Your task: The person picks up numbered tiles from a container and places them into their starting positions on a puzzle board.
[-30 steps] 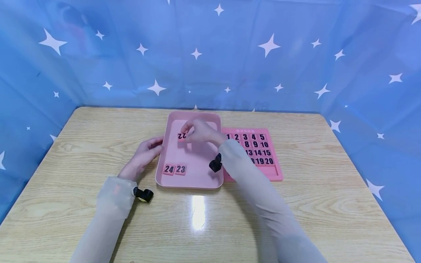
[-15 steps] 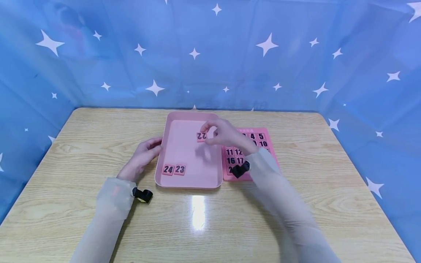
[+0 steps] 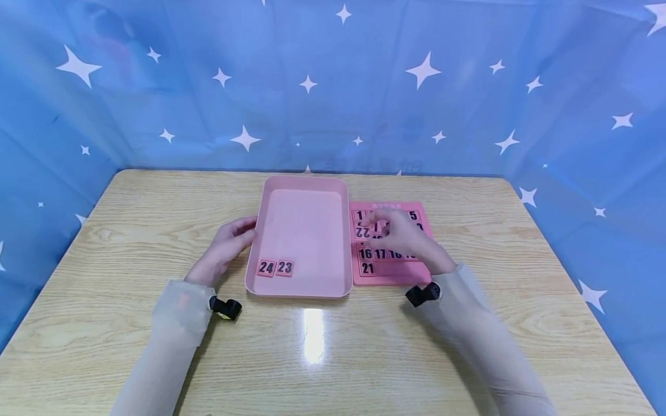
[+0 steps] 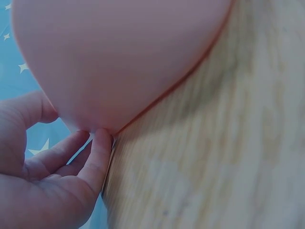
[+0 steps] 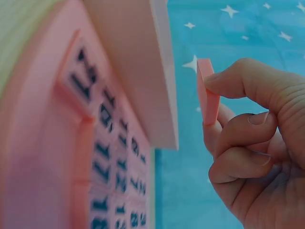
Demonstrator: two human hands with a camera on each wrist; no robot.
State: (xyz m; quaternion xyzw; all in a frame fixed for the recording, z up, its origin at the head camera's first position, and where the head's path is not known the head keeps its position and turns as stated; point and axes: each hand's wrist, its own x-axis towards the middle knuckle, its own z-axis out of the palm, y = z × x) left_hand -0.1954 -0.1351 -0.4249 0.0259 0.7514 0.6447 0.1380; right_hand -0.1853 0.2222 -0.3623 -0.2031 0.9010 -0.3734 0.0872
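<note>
In the head view my right hand [image 3: 398, 237] is over the pink number board [image 3: 392, 276]. Its thumb and forefinger pinch the number tile [image 3: 362, 233] marked 22, which looks upside down from here. The right wrist view has this tile [image 5: 208, 93] edge-on, raised off the board. Tile 21 [image 3: 367, 268] lies at the left of the board's bottom row; my hand hides part of the rows above. My left hand [image 3: 225, 248] rests against the left side of the pink tray [image 3: 253, 254], fingertips touching the outer wall [image 4: 119, 67] in the left wrist view.
Inside the tray, tiles 24 [image 3: 266, 268] and 23 [image 3: 284, 268] lie side by side near the front left. The board stands right beside the tray on a wooden table [image 3: 312, 381]. Behind hangs a blue curtain [image 3: 333, 110] with white stars.
My right hand has carried tile 22 to the right, from above the tray to above the left part of the board. My left hand stays at the tray's side.
</note>
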